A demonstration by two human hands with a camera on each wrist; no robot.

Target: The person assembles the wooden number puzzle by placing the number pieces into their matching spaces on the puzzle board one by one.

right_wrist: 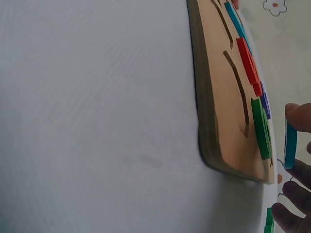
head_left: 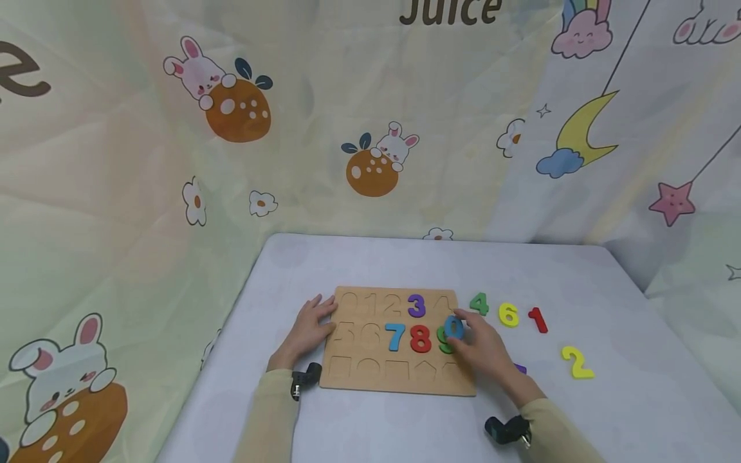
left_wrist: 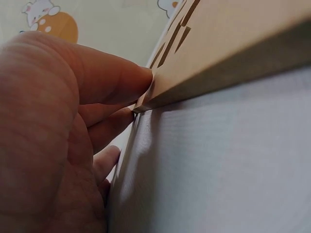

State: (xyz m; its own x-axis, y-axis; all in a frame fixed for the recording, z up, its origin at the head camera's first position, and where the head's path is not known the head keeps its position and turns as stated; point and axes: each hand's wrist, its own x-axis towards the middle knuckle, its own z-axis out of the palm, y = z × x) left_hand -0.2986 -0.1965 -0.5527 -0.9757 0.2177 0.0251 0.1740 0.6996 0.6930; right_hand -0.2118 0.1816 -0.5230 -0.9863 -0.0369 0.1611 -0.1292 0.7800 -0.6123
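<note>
My left hand (head_left: 308, 328) touches the left edge of a wooden number puzzle board (head_left: 370, 371). In the left wrist view the thumb (left_wrist: 116, 80) rests against the board's edge, with the other fingers beside it. My right hand (head_left: 483, 347) pinches a blue number 0 (head_left: 454, 326) between thumb and fingers, above the board's right side. In the right wrist view this blue 0 (right_wrist: 290, 145) is seen edge-on, apart from the board. Below it is a green 9 (head_left: 444, 341), partly hidden. On the board are a purple 3 (head_left: 416, 306), a blue 7 (head_left: 395, 337) and a red 8 (head_left: 420, 339).
Right of the board lie a green 4 (head_left: 479, 303), yellow 6 (head_left: 509, 315), red 1 (head_left: 538, 319) and yellow 2 (head_left: 577, 363). A purple piece (head_left: 521, 368) is mostly hidden behind the right hand. The white table (head_left: 382, 427) stands before a printed cloth (head_left: 312, 173).
</note>
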